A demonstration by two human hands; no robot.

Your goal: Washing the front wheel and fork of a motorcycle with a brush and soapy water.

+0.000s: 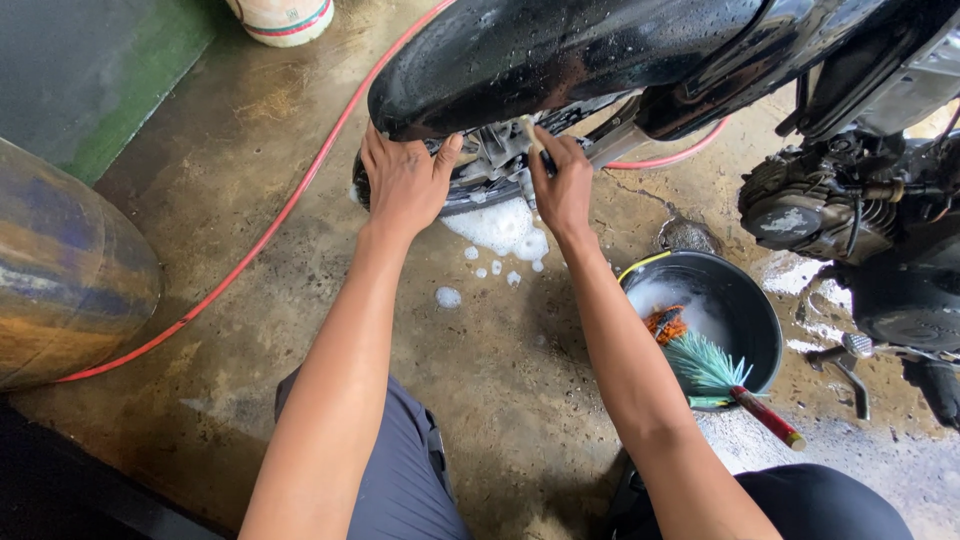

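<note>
From the head camera, the left hand [405,180] lay flat with its fingers [375,150] spread wide against the motorcycle's front wheel [478,185], just under the wet black fender [560,55] at 12 o'clock; it gripped nothing, only pressed on the tyre's edge. The right hand [562,185], just beside it toward 1 o'clock, had its fingers curled closed around a small dark-handled brush [541,150], whose tip was set against the wheel hub. White soap foam [497,225] sat on the concrete floor [300,300] directly below both hands, touching the wheel's lower edge. At 4 o'clock from the hands stood a black bucket [750,300] holding suds, an orange scrubber [665,323] and a green-bristled brush with a red handle [735,385] leaning over its rim. A red hose [270,230] ran across the floor from 12 o'clock toward 8 o'clock. The engine [820,205] was at 3 o'clock, and a large rounded drum [60,280] at 9 o'clock.
</note>
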